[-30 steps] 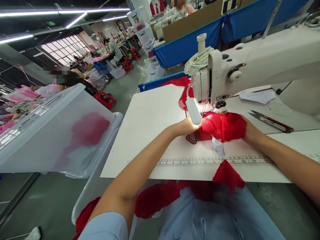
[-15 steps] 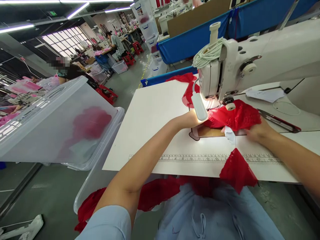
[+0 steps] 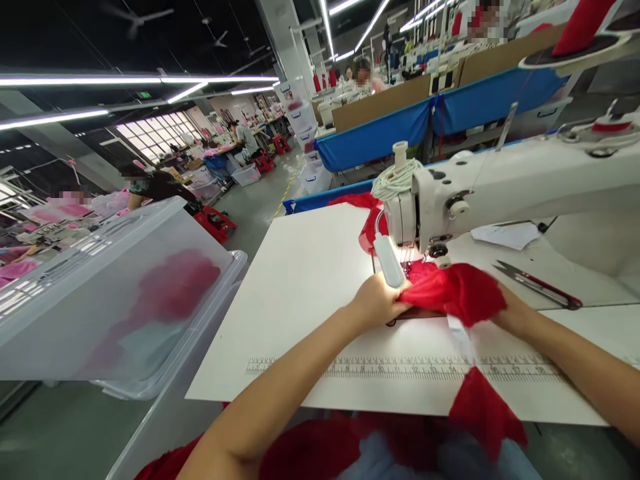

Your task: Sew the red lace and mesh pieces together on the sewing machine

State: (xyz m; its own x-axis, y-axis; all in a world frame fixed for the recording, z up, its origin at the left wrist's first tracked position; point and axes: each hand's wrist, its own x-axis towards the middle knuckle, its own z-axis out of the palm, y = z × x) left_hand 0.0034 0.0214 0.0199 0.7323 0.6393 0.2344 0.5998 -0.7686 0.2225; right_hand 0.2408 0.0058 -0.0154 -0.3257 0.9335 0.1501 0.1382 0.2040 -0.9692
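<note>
My left hand (image 3: pixel 379 300) is closed on the left edge of a red fabric piece (image 3: pixel 463 290), just in front of the sewing machine (image 3: pixel 425 200) and beside its small lit lamp (image 3: pixel 390 261). Across from it, my right hand (image 3: pixel 509 312) grips the right end of the same fabric, which covers most of its fingers. The cloth is stretched between both hands, its far part near the needle area. A white tag (image 3: pixel 460 333) hangs below it, and a second red piece (image 3: pixel 485 407) droops over the table's front edge.
Thread snips (image 3: pixel 543 285) lie right of the machine, near a white paper piece (image 3: pixel 505 235). A printed ruler (image 3: pixel 380 368) runs along the white table (image 3: pixel 300 287). Translucent plastic bins (image 3: pixel 125 300) stand at left. More red cloth (image 3: pixel 310 450) lies over the lap.
The view has tilted upward, so the table sits lower in the picture. Both hands have drawn the red fabric slightly toward me, and it looks more tightly stretched between them.
</note>
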